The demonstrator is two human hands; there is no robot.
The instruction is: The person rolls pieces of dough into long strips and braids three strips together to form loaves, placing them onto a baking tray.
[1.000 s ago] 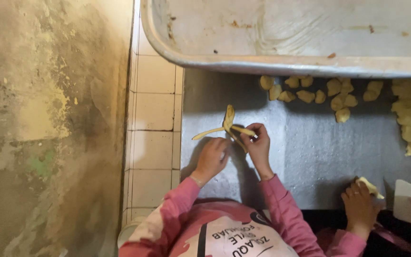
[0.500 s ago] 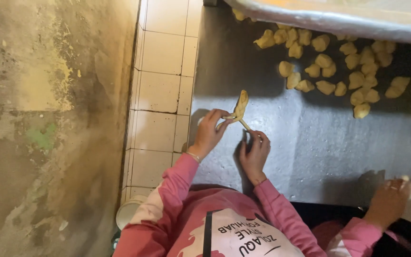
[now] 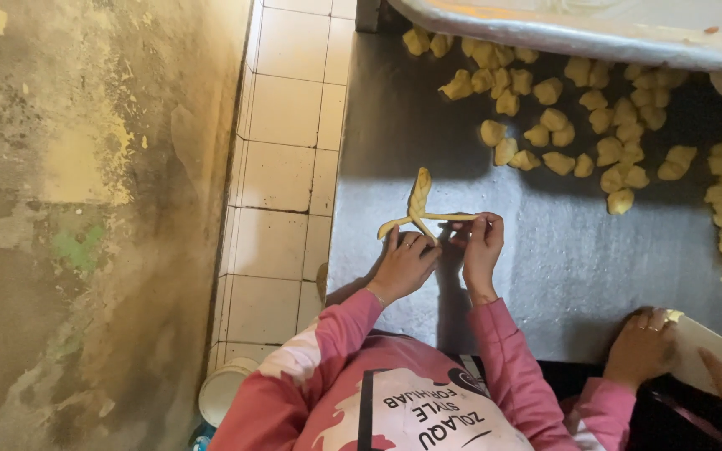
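On steel counter [image 3: 545, 276], braided dough strip [image 3: 418, 205] between left hand [image 3: 404, 263], right hand [image 3: 480, 249].

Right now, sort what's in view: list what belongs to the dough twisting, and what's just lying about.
In use: twisted dough strip, left hand, right hand, metal worktop.

Lying about: loose dough pieces, metal tray, white tub, another person's hand.

Not much of that kind here tbh, no boxes, signs or screens anywhere. The only lettered thing is the printed patch [image 3: 415, 409] on the front of the pink top at the bottom edge: a whitish, ragged-edged splash shape with dark lettering across it and a dark vertical stripe just to its left.
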